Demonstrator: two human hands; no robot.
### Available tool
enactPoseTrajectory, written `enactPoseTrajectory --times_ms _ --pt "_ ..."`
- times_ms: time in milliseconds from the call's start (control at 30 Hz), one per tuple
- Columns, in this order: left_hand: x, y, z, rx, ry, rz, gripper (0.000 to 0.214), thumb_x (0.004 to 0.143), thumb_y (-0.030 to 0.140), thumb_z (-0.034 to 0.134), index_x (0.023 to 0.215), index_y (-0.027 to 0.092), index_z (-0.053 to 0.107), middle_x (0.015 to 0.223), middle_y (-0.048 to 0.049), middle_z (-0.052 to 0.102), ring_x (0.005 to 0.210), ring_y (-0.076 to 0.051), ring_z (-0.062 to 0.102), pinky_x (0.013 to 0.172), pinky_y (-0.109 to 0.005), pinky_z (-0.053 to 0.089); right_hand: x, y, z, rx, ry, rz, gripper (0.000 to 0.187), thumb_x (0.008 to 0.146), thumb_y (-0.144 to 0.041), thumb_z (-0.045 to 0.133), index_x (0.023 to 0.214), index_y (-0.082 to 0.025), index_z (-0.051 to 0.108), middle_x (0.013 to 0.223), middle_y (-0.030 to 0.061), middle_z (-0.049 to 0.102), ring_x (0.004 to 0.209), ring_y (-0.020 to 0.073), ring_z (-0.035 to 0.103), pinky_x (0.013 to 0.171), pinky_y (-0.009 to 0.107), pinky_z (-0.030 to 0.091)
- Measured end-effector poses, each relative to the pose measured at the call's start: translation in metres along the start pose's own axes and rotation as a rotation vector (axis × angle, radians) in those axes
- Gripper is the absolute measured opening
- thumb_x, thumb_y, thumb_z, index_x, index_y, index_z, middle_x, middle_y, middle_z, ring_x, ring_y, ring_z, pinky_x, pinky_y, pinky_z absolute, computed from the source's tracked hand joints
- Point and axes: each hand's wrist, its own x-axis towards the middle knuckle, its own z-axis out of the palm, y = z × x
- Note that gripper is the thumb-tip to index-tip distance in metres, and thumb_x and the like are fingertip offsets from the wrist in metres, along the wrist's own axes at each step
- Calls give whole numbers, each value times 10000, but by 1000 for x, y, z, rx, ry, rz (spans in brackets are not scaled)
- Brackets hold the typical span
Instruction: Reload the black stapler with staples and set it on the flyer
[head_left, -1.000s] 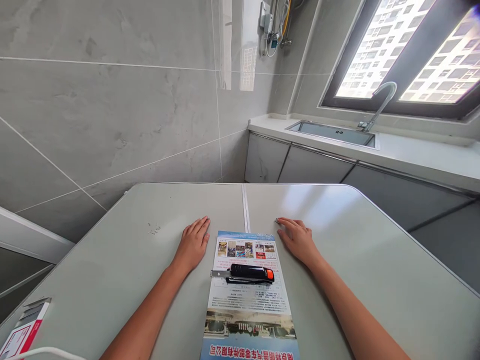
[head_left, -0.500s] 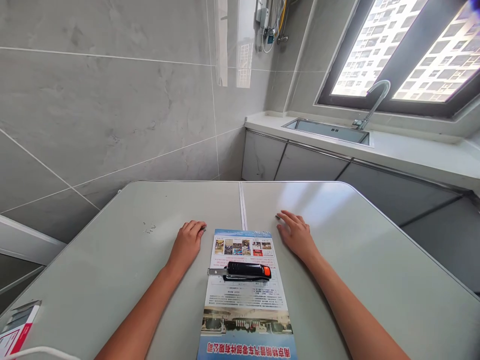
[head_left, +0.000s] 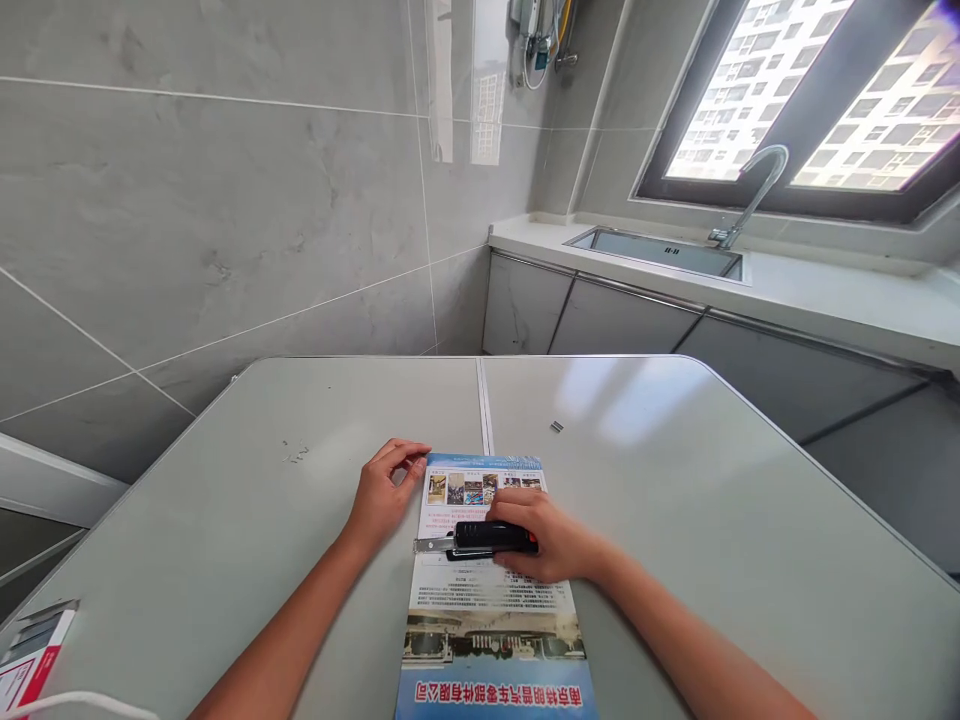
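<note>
A printed leaflet (head_left: 491, 610) lies lengthwise on the grey table (head_left: 675, 520) in front of me. Across its upper half rests a black stapler (head_left: 472, 538) with a metal tip pointing left. My right hand (head_left: 544, 535) covers the stapler's right end, fingers wrapped round it. My left hand (head_left: 386, 490) rests at the leaflet's upper left corner, fingers curled and fingertips touching the paper's edge.
A small staple strip (head_left: 556, 427) lies on the table beyond the leaflet. A red and white box (head_left: 30, 655) sits at the table's near left corner. A counter with sink (head_left: 660, 252) and tap (head_left: 754, 195) runs along the far right, under a window.
My right hand has come in from the table on the right and closed on the stapler. My left hand has shifted right to touch the leaflet's corner.
</note>
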Motion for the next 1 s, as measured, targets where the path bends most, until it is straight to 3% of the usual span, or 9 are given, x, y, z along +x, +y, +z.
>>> enactPoseTrajectory --times_ms 167,300,400,567,667,800,1000 --pt "-9 10 8 -315 -48 -92 185 927 351 701 1011 190 736 1008 -60 700 963 -189 671 878 -290 554 -1 4 -6 -2 24 -28 259 813 -215 675 1056 -209 587 977 63 638 861 206 570 771 320 438" --pt "-13 11 12 -405 -152 -140 264 937 354 700 1144 192 716 1191 -103 709 1054 -213 684 956 -335 565 -2 7 -6 -10 28 -38 263 798 -205 678 1043 -208 583 991 64 639 871 206 572 777 314 438" --pt "-13 11 15 -402 -197 -142 295 963 370 668 1207 211 708 1225 -103 708 1030 -205 703 954 -349 581 -3 10 -4 -20 34 -46 262 799 -209 673 1044 -209 581 979 62 633 866 204 570 783 315 439" --pt "-12 8 17 -295 -205 -12 257 966 348 667 1171 224 758 1153 -98 693 1091 -213 676 958 -338 573 -5 14 -4 -40 34 -55 230 809 -228 667 1025 -208 589 927 55 620 836 204 564 771 317 436" --pt "-12 10 17 -266 -236 28 203 941 322 705 1098 218 781 1095 -100 723 1147 -229 658 996 -350 554 -6 15 -6 -54 42 -42 228 816 -232 674 1028 -207 594 925 53 621 835 203 563 774 318 436" --pt "-13 14 15 -318 -319 -20 151 933 310 718 1032 207 767 1044 -80 771 1049 -222 716 1005 -378 556 -8 16 -11 -54 36 -37 211 832 -238 679 1027 -206 605 922 55 621 840 206 562 765 317 431" --pt "-14 14 9 -264 -323 36 102 884 293 776 921 199 779 1034 -82 792 1039 -226 728 987 -365 544 -10 19 -17 -25 65 -22 213 830 -198 667 1035 -203 609 937 61 634 849 206 567 759 313 439"
